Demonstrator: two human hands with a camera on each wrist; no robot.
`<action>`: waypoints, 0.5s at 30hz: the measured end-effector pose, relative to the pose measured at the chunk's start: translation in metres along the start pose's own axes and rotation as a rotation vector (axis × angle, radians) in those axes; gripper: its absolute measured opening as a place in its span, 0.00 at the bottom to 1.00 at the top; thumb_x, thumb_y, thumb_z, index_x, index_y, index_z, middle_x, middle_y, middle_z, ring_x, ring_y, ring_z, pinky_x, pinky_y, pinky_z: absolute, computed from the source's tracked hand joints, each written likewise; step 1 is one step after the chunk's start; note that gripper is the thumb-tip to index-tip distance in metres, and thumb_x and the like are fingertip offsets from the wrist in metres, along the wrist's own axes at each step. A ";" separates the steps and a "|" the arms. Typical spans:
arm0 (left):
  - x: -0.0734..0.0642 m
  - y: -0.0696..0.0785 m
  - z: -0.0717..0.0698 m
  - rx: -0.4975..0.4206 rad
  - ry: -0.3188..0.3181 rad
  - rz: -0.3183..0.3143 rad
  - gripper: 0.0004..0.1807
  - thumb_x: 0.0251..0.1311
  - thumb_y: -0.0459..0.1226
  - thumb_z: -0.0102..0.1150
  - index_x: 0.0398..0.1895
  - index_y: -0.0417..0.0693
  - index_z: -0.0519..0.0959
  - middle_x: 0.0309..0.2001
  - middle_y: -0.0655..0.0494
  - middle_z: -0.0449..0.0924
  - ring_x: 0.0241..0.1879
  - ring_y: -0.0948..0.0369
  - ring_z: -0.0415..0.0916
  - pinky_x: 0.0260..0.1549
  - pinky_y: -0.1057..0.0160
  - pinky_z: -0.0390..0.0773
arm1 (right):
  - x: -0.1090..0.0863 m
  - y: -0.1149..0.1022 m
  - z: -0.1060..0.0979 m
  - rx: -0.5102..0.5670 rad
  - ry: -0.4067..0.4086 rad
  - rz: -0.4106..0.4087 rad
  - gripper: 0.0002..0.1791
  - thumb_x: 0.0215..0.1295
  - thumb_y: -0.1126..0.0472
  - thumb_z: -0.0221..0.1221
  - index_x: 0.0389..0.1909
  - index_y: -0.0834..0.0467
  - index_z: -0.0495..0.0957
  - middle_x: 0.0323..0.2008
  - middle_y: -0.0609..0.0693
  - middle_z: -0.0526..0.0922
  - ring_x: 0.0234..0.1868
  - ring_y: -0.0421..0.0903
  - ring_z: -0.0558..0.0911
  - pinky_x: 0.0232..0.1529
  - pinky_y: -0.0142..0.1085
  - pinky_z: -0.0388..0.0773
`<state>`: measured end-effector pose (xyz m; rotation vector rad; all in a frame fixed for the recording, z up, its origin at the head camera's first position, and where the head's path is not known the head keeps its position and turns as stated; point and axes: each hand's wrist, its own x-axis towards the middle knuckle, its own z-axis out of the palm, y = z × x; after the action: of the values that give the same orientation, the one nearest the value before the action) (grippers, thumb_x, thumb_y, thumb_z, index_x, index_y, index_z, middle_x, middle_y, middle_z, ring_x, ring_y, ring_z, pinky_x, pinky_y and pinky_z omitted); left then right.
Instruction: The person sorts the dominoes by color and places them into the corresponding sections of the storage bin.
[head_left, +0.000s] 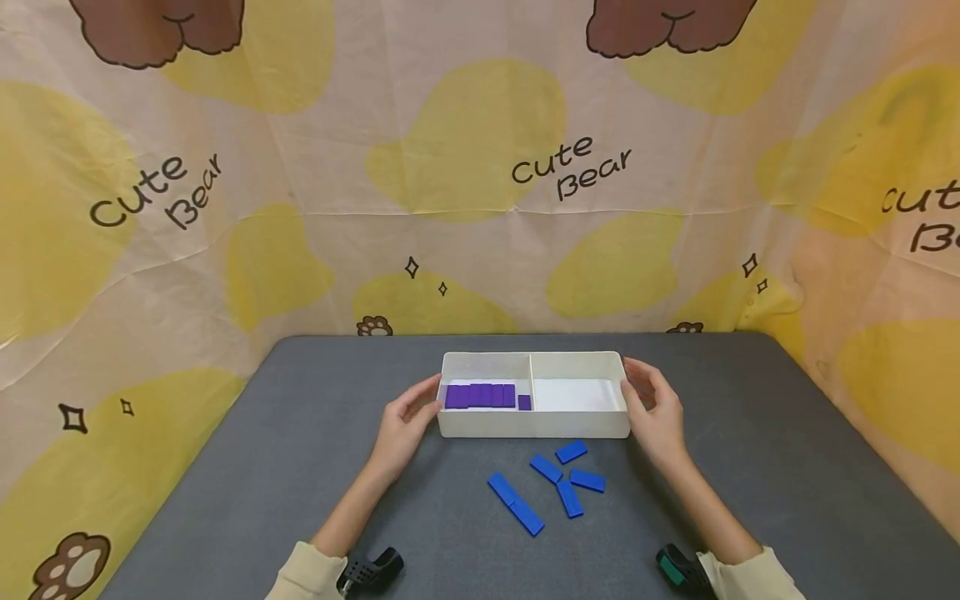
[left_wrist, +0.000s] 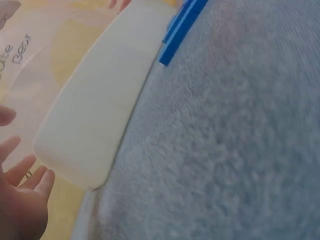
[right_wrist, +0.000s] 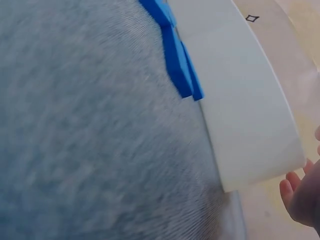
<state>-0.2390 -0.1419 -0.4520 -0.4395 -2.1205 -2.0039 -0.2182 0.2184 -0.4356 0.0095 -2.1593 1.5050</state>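
Note:
A white two-compartment box stands on the grey table, its long side facing me. My left hand is at the box's left end, fingertips right at the end wall. In the left wrist view, the fingers are spread and loosely bent beside the box's corner. At the opposite end, my right hand has its thumb and fingers close against the wall, relaxed rather than curled round it. Purple tiles lie in a row in the left compartment, with one small purple piece by the divider.
In front of the box, several blue tiles lie scattered on the grey tabletop; two more blue tiles form a slanting line to their left. The right compartment shows its white floor. A printed cloth hangs behind the table.

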 end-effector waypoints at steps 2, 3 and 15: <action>0.000 0.003 0.001 0.017 -0.012 0.038 0.24 0.68 0.20 0.58 0.67 0.23 0.74 0.66 0.23 0.73 0.66 0.42 0.76 0.63 0.68 0.78 | 0.000 0.004 -0.001 0.027 -0.013 0.027 0.21 0.77 0.71 0.56 0.68 0.69 0.75 0.63 0.67 0.80 0.60 0.48 0.79 0.52 0.15 0.69; 0.000 0.005 0.002 0.027 -0.017 0.052 0.24 0.68 0.20 0.58 0.67 0.23 0.74 0.66 0.24 0.73 0.67 0.39 0.74 0.65 0.64 0.77 | 0.000 0.005 -0.002 0.041 -0.023 0.046 0.21 0.78 0.71 0.56 0.68 0.69 0.74 0.64 0.68 0.79 0.59 0.44 0.79 0.53 0.15 0.69; -0.008 0.022 0.012 0.249 -0.061 0.222 0.22 0.66 0.25 0.66 0.63 0.32 0.81 0.66 0.39 0.80 0.69 0.41 0.75 0.69 0.63 0.69 | -0.001 0.019 -0.008 0.113 -0.160 0.250 0.28 0.85 0.61 0.48 0.80 0.63 0.62 0.77 0.65 0.66 0.77 0.57 0.65 0.63 0.26 0.65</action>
<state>-0.2235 -0.1298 -0.4353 -0.6665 -2.2085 -1.6031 -0.2197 0.2321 -0.4505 -0.1082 -2.2642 1.8216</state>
